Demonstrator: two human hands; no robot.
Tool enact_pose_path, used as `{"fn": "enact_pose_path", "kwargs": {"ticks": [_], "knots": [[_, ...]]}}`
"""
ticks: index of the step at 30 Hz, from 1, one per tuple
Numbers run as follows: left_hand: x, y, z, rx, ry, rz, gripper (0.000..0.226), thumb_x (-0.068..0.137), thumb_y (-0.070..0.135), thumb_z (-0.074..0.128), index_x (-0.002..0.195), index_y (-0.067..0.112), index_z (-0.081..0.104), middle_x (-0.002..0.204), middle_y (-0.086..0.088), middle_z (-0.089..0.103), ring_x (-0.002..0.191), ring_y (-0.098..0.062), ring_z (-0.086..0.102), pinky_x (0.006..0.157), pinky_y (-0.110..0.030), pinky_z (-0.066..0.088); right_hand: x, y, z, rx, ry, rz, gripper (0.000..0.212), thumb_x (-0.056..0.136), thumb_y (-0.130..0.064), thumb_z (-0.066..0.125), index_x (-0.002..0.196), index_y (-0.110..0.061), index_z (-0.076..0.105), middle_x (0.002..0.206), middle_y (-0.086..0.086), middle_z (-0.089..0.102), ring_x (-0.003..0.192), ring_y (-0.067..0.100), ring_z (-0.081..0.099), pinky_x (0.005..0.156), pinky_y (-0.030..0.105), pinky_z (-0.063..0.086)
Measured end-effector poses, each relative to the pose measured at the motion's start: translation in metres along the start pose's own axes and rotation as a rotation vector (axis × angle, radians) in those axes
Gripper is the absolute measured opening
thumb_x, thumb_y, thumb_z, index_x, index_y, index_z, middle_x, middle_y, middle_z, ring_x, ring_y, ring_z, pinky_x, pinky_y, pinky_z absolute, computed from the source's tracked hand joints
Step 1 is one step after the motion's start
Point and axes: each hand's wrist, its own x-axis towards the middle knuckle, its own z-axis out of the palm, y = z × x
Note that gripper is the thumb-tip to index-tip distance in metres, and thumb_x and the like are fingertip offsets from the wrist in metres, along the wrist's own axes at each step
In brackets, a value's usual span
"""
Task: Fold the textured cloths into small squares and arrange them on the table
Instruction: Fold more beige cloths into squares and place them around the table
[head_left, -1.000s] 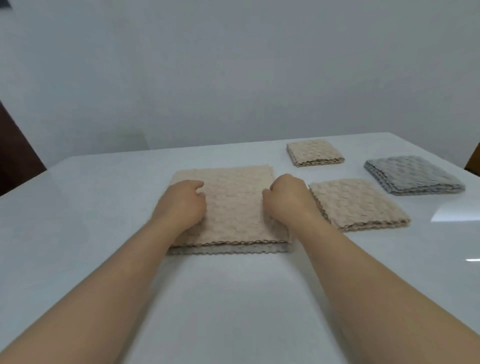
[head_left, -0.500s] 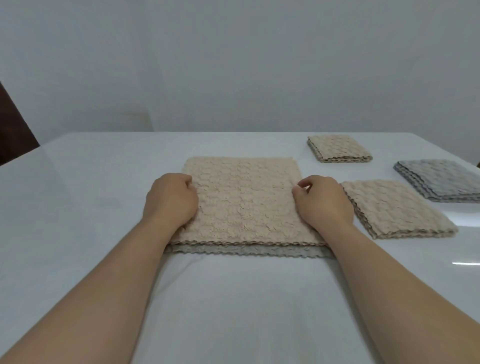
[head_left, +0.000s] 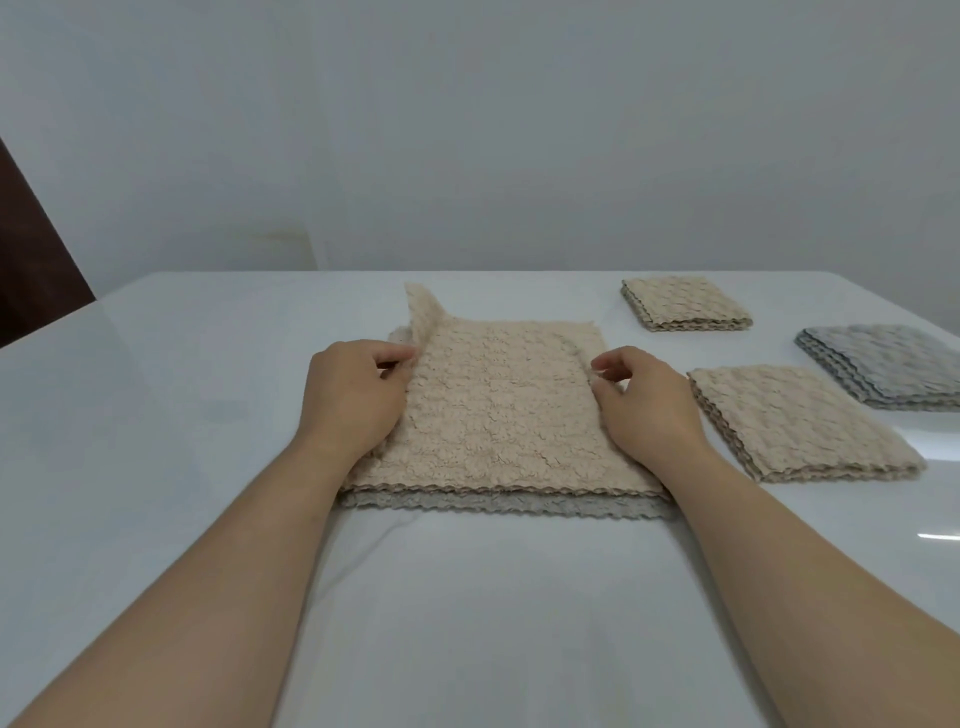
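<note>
Your beige textured rectangular cloth (head_left: 498, 415) lies doubled at the centre of the frame on the glossy white table (head_left: 182, 415), its scalloped edges facing you. Your left hand (head_left: 353, 400) pinches its left edge, and the far left corner stands up as a flap. Your right hand (head_left: 644, 405) pinches the right edge (fingers curled, thumb on top). At the right of the frame lie three folded squares: a small beige folded cloth (head_left: 685, 309) farthest up, a larger beige folded cloth (head_left: 800, 421) just beside your right hand, and a grey folded cloth (head_left: 893, 364) at the edge.
</note>
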Motion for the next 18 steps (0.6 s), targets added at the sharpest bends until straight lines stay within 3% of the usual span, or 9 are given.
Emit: {"fn": "enact_pose_path", "kwargs": {"ticks": [3,6,11,15,18], "knots": [[-0.0013,0.0015,-0.0004,-0.076,-0.008,-0.003,0.013,0.089,0.018,0.076,0.093,0.029,0.080,0.089,0.017,0.075,0.081,0.006,0.066,0.073,-0.006,0.044,-0.0006,0.0010,-0.0003,0.076,-0.028,-0.008,0.028,0.099,-0.019,0.059,0.126,-0.027,0.061,0.110,-0.007,0.065,0.095,0.015,0.059,0.081,0.027,0.040],[-0.0007,0.0009,-0.0009,-0.087,-0.009,0.023,0.016,0.087,0.015,0.077,0.084,0.031,0.076,0.082,0.019,0.072,0.082,0.004,0.066,0.070,-0.005,0.041,-0.0006,0.0018,0.0000,0.102,-0.038,-0.043,0.037,0.097,-0.009,0.056,0.128,-0.029,0.060,0.108,-0.008,0.063,0.091,0.013,0.059,0.080,0.027,0.042],[-0.0018,-0.0011,0.0014,-0.089,-0.021,0.086,0.032,0.086,-0.001,0.063,0.097,0.028,0.071,0.089,0.015,0.072,0.082,0.001,0.065,0.069,-0.001,0.041,-0.0029,0.0012,-0.0011,0.126,-0.019,-0.135,0.048,0.089,0.007,0.049,0.119,-0.026,0.066,0.099,-0.005,0.061,0.094,0.013,0.056,0.082,0.026,0.044],[-0.0022,-0.0014,0.0024,-0.045,-0.028,0.119,0.049,0.089,-0.006,0.050,0.115,0.032,0.069,0.101,0.019,0.072,0.093,-0.001,0.064,0.083,-0.018,0.049,-0.0038,-0.0021,-0.0026,0.137,-0.022,-0.156,0.052,0.083,0.011,0.047,0.111,-0.028,0.067,0.100,-0.001,0.060,0.089,0.006,0.054,0.072,0.014,0.038],[-0.0020,-0.0021,0.0019,-0.009,-0.041,0.122,0.055,0.088,-0.009,0.045,0.116,0.031,0.070,0.097,0.013,0.072,0.090,-0.007,0.064,0.079,-0.023,0.048,-0.0049,-0.0036,-0.0025,0.146,-0.054,-0.140,0.047,0.087,0.006,0.050,0.115,-0.028,0.066,0.107,-0.001,0.062,0.090,0.008,0.056,0.075,0.022,0.040]]}}
